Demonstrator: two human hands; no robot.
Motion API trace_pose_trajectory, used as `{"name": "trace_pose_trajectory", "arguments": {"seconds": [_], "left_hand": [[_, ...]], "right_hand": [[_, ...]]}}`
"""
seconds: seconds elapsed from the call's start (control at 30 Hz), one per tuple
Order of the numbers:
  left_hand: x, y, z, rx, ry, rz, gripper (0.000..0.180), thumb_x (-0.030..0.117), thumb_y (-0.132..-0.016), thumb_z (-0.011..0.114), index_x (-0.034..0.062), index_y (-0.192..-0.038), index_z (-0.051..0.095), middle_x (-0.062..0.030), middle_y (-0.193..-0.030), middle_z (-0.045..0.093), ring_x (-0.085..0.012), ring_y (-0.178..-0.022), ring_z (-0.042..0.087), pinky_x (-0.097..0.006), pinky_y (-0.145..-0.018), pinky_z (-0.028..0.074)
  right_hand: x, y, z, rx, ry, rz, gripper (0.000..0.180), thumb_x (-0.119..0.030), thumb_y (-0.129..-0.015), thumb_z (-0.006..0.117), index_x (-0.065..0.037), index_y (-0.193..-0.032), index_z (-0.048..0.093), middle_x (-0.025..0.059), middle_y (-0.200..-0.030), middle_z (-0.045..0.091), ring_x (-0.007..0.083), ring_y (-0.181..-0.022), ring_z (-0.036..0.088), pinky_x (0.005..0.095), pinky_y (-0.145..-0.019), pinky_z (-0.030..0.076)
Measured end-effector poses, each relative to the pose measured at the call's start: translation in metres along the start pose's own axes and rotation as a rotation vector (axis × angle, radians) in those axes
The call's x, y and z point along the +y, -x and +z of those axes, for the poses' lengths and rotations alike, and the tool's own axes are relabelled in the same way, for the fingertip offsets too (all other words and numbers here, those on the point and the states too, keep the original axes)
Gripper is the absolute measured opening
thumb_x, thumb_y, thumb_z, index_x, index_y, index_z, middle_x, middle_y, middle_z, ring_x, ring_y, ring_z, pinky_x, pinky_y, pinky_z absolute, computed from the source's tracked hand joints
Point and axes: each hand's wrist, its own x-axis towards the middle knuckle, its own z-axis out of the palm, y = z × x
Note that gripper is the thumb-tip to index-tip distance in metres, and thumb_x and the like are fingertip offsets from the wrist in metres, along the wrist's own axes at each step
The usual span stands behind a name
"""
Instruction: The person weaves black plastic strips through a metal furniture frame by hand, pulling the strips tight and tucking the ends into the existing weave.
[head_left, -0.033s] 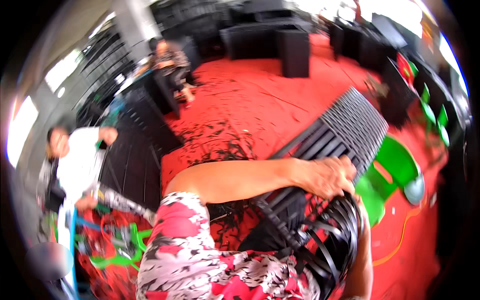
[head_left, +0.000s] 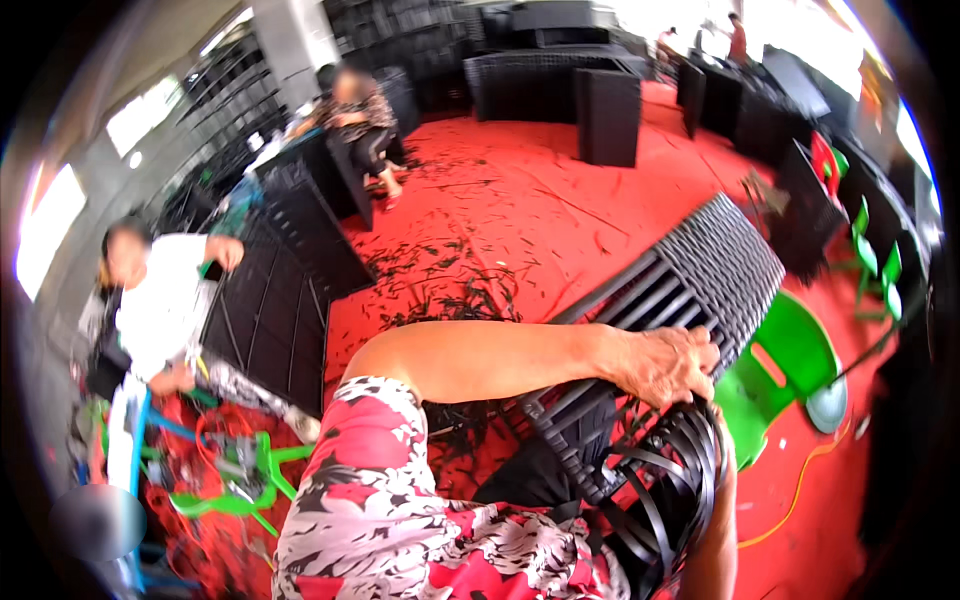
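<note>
A partly woven black furniture panel point(head_left: 715, 265) leans across in front of me, close weave at its far end, open slats toward me. My left hand point(head_left: 660, 368) lies over its right edge, fingers bent and closed at the top of a looped bundle of flat black strips point(head_left: 690, 470). The strip between those fingers is mostly covered by the hand. My right hand point(head_left: 727, 437) is beside the bundle's right side, at the panel's near end; the loops and the left hand hide its fingers.
A green plastic chair point(head_left: 790, 340) stands just right of the panel. Cut strips point(head_left: 440, 280) litter the red floor covering point(head_left: 520, 190). At left, a person in white point(head_left: 165, 300) sits by black panels point(head_left: 265, 330); another person point(head_left: 360, 125) sits farther back. A yellow cord point(head_left: 800, 490) lies at right.
The view has shifted slightly, so the background sits a little lower and farther right, and looks sharper. My hands stay at the same place on the panel and strips.
</note>
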Motion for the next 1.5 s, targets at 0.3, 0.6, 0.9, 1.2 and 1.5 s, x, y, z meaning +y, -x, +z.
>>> {"name": "trace_pose_trajectory", "arguments": {"seconds": [0.3,0.6,0.9,1.2,1.5], "left_hand": [[-0.001,0.014,-0.027,0.053,0.069,-0.065,0.031,0.015,-0.074,0.062,0.0123,-0.105,0.062,-0.0114,-0.097,0.052,-0.0295,-0.096,0.048,-0.039,-0.086,0.04],[0.007,-0.009,-0.031,-0.064,0.036,-0.096,0.041,0.005,-0.075,0.06,-0.0006,-0.115,0.053,-0.0149,-0.103,0.05,-0.0334,-0.098,0.048,-0.041,-0.088,0.041],[0.004,0.001,-0.033,-0.079,0.055,-0.096,0.041,0.006,-0.076,0.061,0.0025,-0.116,0.055,-0.0136,-0.102,0.049,-0.0318,-0.096,0.049,-0.039,-0.087,0.042],[0.007,-0.003,-0.035,-0.037,0.107,-0.087,0.042,0.009,-0.072,0.067,0.0017,-0.111,0.054,-0.0119,-0.101,0.048,-0.031,-0.098,0.048,-0.038,-0.087,0.041],[-0.01,0.05,-0.041,-0.052,0.075,-0.136,0.043,0.028,-0.085,0.053,0.0022,-0.12,0.052,-0.0147,-0.1,0.049,-0.033,-0.095,0.05,-0.039,-0.085,0.042]], "right_hand": [[0.007,0.008,-0.002,0.024,0.009,-0.16,0.015,-0.013,-0.082,0.056,-0.005,-0.089,0.067,0.0069,-0.084,0.066,0.0131,-0.078,0.061,0.0285,-0.069,0.048],[-0.014,0.028,-0.026,0.022,-0.924,0.437,0.012,-0.014,-0.078,0.067,-0.003,-0.073,0.065,0.0018,-0.063,0.062,0.008,-0.051,0.054,0.025,-0.048,0.044],[0.029,0.114,-0.044,0.23,-0.19,0.415,0.02,-0.018,-0.077,0.063,0.002,-0.071,0.063,0.0,-0.055,0.052,0.0085,-0.049,0.043,0.0279,-0.046,0.036],[0.059,0.487,-0.136,0.567,1.272,0.736,0.031,-0.021,-0.083,0.06,-0.006,-0.06,0.046,0.0129,-0.057,0.046,0.0316,-0.055,0.048,0.0424,-0.05,0.036],[-0.023,0.603,-0.109,0.45,1.414,1.016,0.019,-0.016,-0.09,0.047,-0.007,-0.075,0.055,0.0123,-0.068,0.055,0.0333,-0.064,0.056,0.042,-0.054,0.042]]}}
